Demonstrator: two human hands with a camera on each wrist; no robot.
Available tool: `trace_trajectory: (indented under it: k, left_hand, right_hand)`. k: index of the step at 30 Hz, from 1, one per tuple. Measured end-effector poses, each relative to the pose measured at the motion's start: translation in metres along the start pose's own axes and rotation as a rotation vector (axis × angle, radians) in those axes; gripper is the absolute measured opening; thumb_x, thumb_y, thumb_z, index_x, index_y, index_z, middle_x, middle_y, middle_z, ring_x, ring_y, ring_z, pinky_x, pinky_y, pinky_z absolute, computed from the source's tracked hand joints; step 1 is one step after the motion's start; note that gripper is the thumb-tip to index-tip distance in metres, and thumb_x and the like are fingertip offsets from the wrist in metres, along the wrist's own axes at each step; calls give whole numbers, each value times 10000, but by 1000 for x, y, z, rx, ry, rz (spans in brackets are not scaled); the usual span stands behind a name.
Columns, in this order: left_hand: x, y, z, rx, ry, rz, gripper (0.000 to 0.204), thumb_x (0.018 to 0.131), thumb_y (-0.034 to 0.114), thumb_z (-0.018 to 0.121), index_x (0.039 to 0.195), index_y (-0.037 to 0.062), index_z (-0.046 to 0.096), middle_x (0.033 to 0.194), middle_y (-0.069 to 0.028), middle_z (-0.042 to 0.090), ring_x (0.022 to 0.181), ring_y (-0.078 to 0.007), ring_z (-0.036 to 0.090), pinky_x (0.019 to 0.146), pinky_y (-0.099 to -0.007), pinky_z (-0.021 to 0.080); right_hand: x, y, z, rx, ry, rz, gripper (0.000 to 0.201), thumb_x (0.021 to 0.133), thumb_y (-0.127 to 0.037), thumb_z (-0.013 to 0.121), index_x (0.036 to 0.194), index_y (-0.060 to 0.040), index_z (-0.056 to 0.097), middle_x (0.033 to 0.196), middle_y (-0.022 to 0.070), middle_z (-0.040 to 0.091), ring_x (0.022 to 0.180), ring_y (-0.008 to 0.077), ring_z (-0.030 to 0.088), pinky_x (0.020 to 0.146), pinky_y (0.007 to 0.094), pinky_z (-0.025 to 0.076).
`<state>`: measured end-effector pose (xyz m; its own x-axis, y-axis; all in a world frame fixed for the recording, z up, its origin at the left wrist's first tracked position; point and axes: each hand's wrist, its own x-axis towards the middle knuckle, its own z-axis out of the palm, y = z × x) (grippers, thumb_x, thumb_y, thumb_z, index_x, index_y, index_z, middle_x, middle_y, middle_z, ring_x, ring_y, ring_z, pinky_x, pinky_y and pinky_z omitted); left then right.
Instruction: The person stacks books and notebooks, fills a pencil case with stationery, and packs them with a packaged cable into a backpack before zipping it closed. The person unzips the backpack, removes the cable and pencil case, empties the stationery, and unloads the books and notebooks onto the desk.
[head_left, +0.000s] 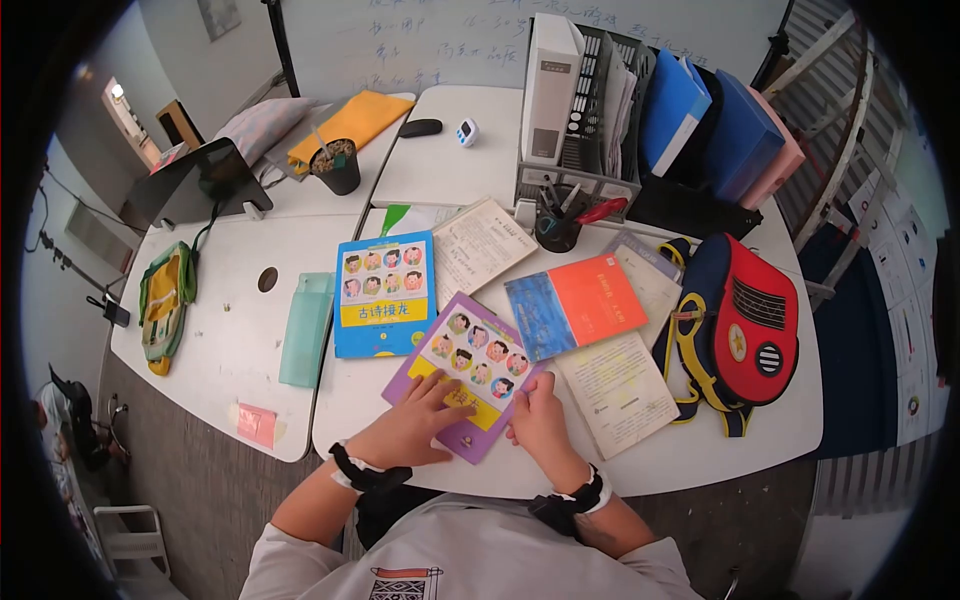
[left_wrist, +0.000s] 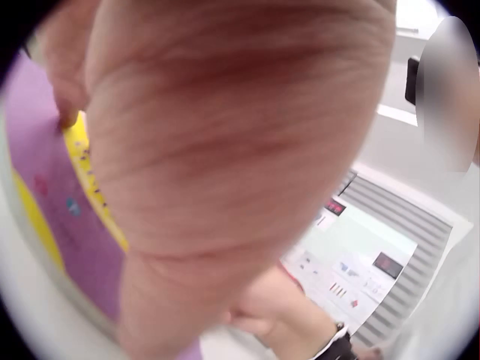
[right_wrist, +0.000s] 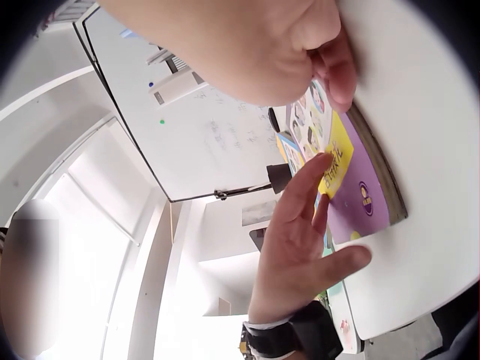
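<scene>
A purple book (head_left: 482, 442) with cartoon faces and a yellow title band lies aslant near the table's front edge. My left hand (head_left: 415, 420) rests on its lower left part, fingers spread over the cover. At the book's right edge my right hand (head_left: 543, 425) has its fingers curled and grips the side. In the right wrist view the curled right fingers (right_wrist: 341, 79) meet the edge of the book (right_wrist: 365, 210), whose page block shows. The left wrist view is mostly filled by the left hand (left_wrist: 232, 142), with the purple cover (left_wrist: 45, 112) beside it.
A blue book (head_left: 385, 335) lies left of the purple one. An orange and blue book (head_left: 580, 305) and open-looking printed pages (head_left: 620, 395) lie to the right, beside a red backpack (head_left: 745, 320). Behind stand a pen cup (head_left: 557, 230) and file holders (head_left: 590, 110).
</scene>
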<state>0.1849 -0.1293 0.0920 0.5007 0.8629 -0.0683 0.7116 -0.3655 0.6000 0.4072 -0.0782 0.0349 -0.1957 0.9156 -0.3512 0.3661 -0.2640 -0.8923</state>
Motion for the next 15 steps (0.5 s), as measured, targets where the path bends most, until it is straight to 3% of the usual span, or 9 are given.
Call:
trace_trajectory:
  k: [2,5,10,12,13,15]
  left_hand:
    - [2,-9,10,186,69,-41,607,667,127,851,1240,180,656,1472,-188,446,1420,-441,345,1151,-580,299]
    - [6,-22,7,202,95,-50,550,675,114,840,1198,189,686,1463,-160,468,1430,-429,338,1155,-587,290]
    - [15,-29,5,195,191,-42,462,695,52,804,1138,146,708,1393,-158,526,1393,-403,397,1146,-541,327]
    - [13,-32,13,27,346,106,366,702,-5,764,1049,95,704,1203,-155,630,1219,-380,550,1033,-478,445]
    - [11,-30,16,33,355,113,366,702,-5,764,1049,95,704,1203,-155,630,1219,-380,550,1033,-478,445]
    - [3,-26,26,-344,343,56,237,747,-58,701,951,60,677,991,-102,670,970,-295,640,854,-388,511]
  right_hand:
    - [6,4,5,46,28,-35,211,997,-68,515,1036,-60,309,663,145,596,466,204,632,368,331,485]
    - [11,9,9,200,49,-70,180,1001,-45,486,1044,-50,311,684,141,601,492,196,647,381,315,491]
    - [7,22,7,133,-17,-194,128,956,2,514,1003,-24,398,696,102,603,523,163,655,418,289,494]
    - [6,25,6,109,-26,-225,116,944,4,531,985,-20,425,695,92,601,527,155,655,430,283,492]
    - [5,26,6,86,-42,-240,104,932,7,548,967,-17,453,695,83,600,532,146,654,442,277,490]
    - [3,25,4,78,-45,-246,90,919,14,560,949,-15,481,710,68,604,538,129,645,458,261,486]
